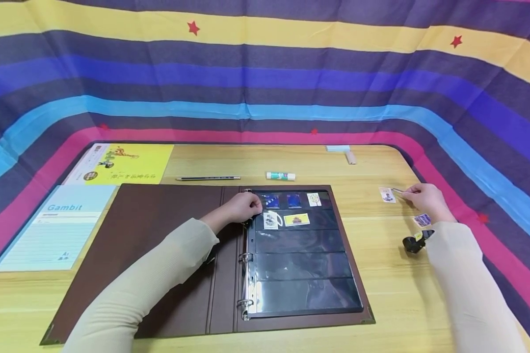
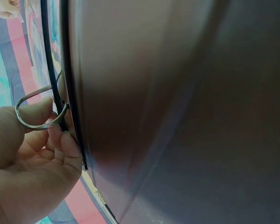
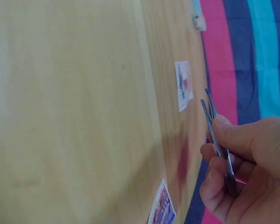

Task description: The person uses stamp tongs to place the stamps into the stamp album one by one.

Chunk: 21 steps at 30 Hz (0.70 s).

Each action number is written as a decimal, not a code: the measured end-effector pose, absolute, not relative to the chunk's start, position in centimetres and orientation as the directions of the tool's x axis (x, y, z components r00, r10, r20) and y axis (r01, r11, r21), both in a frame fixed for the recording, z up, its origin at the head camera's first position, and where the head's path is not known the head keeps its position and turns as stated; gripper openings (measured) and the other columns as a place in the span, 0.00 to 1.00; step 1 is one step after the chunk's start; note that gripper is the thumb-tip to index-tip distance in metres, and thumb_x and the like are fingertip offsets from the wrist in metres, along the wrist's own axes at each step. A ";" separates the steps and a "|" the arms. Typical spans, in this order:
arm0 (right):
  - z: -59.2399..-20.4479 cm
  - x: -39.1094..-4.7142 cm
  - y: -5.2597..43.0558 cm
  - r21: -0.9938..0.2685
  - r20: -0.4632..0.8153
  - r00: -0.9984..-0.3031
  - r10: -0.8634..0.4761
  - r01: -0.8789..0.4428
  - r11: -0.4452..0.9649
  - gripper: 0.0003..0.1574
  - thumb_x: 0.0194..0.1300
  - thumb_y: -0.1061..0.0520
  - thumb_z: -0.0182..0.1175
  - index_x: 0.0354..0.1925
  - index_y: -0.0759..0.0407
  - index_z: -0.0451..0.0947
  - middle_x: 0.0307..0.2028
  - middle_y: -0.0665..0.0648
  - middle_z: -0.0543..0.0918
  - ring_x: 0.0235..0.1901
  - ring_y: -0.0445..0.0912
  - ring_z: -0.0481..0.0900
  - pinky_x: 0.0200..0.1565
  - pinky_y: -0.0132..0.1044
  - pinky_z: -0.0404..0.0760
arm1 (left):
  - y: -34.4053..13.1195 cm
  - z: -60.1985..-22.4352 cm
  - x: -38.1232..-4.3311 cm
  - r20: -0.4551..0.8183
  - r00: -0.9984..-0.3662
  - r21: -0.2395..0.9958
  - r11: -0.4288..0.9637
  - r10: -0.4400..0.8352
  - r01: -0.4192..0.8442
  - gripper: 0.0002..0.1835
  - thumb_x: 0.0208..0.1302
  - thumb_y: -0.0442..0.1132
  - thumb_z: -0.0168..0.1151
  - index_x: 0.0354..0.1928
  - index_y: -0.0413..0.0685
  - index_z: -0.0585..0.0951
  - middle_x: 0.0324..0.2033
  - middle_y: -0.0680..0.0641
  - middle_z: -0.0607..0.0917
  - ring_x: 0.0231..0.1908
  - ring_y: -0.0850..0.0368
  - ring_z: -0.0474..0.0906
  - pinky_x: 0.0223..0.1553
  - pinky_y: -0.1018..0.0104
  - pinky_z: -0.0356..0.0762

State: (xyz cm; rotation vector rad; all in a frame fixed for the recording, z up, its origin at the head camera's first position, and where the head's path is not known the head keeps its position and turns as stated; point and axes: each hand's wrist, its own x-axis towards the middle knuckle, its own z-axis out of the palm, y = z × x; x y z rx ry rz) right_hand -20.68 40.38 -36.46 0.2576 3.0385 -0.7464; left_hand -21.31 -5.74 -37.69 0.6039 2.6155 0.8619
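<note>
A brown ring binder (image 1: 168,260) lies spread on the table with a black stamp album page (image 1: 300,267) on its rings. Several stamps sit in the page's upper pockets, among them a yellow stamp (image 1: 296,219) and a tree stamp (image 1: 314,199). At the page's upper left corner, beside the top ring (image 2: 42,126), my left hand (image 1: 246,207) pinches the page edge. In my right hand (image 3: 245,163) are metal tweezers (image 3: 214,133), tips slightly apart. These tips reach toward a loose white stamp (image 1: 387,194) on the table. A purple stamp (image 1: 422,220) lies nearer me.
A small black object (image 1: 417,241) lies beside my right sleeve. Behind the binder are a pencil (image 1: 208,178), a glue stick (image 1: 280,176) and an eraser (image 1: 350,157). Notebooks (image 1: 48,235) lie at the left. A striped cloth (image 1: 265,78) rises round the table's back and sides.
</note>
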 end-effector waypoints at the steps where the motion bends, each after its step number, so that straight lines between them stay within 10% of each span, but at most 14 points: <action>1: -36.5 -20.8 40.4 -0.445 -0.035 -0.989 0.144 0.145 0.883 0.20 0.54 0.49 0.52 0.33 0.67 0.71 0.24 0.59 0.72 0.24 0.49 0.65 0.26 0.39 0.63 | -5.7 -37.7 -21.3 -0.170 -0.858 0.622 0.728 0.484 0.287 0.06 0.55 0.33 0.49 0.25 0.44 0.74 0.22 0.51 0.73 0.22 0.59 0.66 0.32 0.68 0.65; 21: -37.0 -21.8 39.0 -0.473 -0.090 -0.988 0.129 0.156 0.867 0.18 0.56 0.50 0.50 0.33 0.65 0.70 0.25 0.57 0.69 0.27 0.50 0.63 0.28 0.38 0.61 | -5.8 -37.6 -21.3 -0.171 -0.859 0.619 0.731 0.483 0.288 0.06 0.56 0.33 0.48 0.25 0.44 0.74 0.22 0.51 0.73 0.21 0.59 0.66 0.31 0.68 0.65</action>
